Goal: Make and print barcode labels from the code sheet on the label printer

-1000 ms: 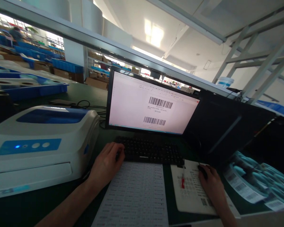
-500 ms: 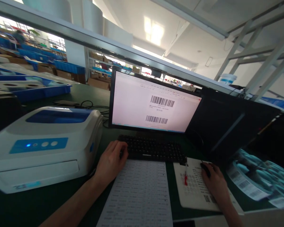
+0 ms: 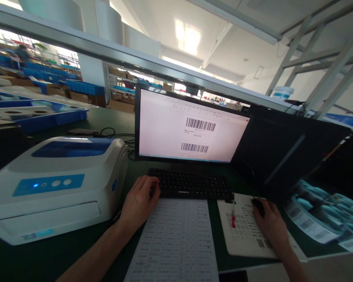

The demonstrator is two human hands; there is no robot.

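Note:
My left hand (image 3: 139, 201) rests with curled fingers on the left end of a black keyboard (image 3: 191, 185). My right hand (image 3: 272, 225) is closed over a black mouse (image 3: 258, 206) that sits on a white printed sheet (image 3: 242, 231) used as a pad. A monitor (image 3: 188, 129) behind the keyboard shows two barcodes on a white page. A printed list (image 3: 176, 243) lies in front of the keyboard, between my arms.
A white and blue label printer (image 3: 55, 184) stands at the left, its light on. A black panel (image 3: 285, 152) leans right of the monitor. Bagged items with barcode labels (image 3: 320, 219) lie at the far right. Blue trays (image 3: 38, 113) sit behind the printer.
The view has shifted slightly to the left and down. Both hands stay where they were, on the keyboard and on the mouse.

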